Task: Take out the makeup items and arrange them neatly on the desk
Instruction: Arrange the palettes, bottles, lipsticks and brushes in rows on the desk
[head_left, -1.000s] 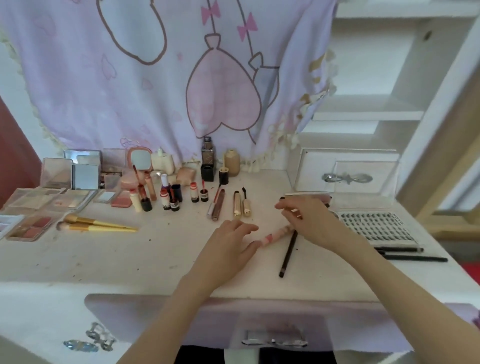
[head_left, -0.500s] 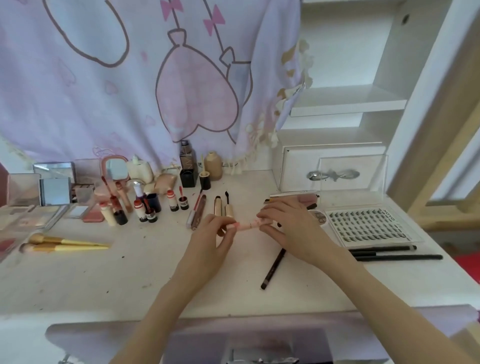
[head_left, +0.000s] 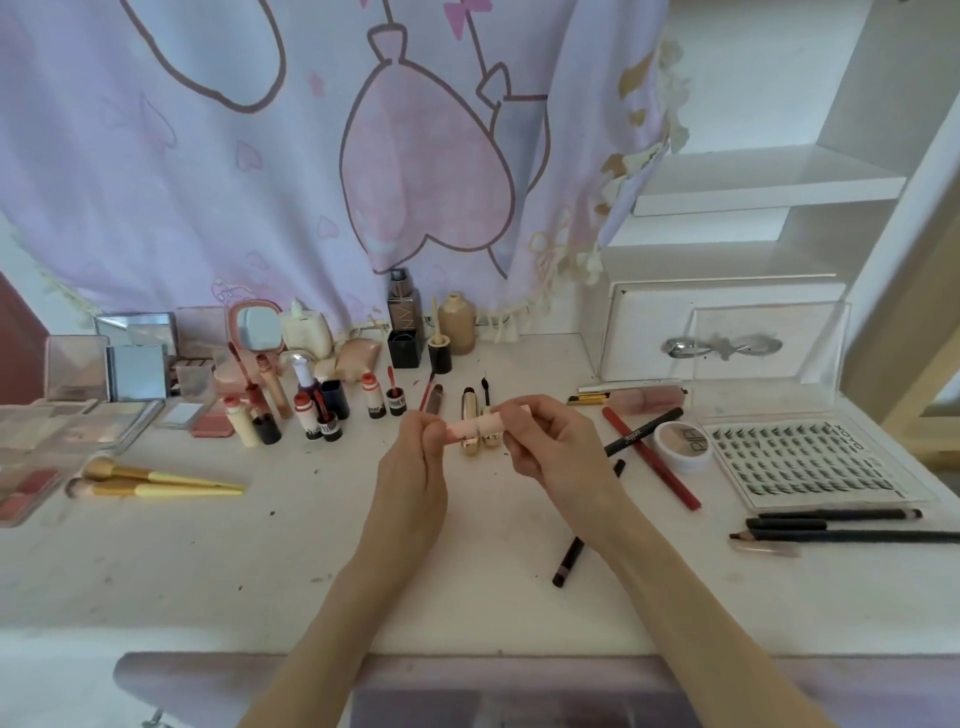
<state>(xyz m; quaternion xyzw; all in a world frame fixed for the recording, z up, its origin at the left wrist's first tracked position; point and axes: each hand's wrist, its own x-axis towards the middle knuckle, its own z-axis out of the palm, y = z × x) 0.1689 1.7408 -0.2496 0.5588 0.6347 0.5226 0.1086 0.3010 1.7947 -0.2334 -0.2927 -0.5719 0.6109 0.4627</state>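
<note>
A pale pink tube (head_left: 475, 427) is held level above the white desk (head_left: 260, 561), one end pinched by my left hand (head_left: 415, 457) and the other by my right hand (head_left: 545, 441). Right behind it lie two gold tubes (head_left: 470, 415) in the row of lip products (head_left: 374, 397). A black pencil (head_left: 576, 545) lies on the desk under my right wrist, partly hidden. A red pencil (head_left: 649, 460) and another black pencil (head_left: 641, 431) cross to the right of my right hand.
Palettes and mirrors (head_left: 104, 384) fill the back left, with two yellow-handled brushes (head_left: 156, 480) in front. A false-lash tray (head_left: 800, 460), a round compact (head_left: 680, 439) and dark pencils (head_left: 841, 525) lie at right. A white drawer box (head_left: 649, 332) stands behind.
Both hands have picked the pink tube up off the desk and raised it toward the row of lip products. The head view has tilted, so the desk sits lower.
</note>
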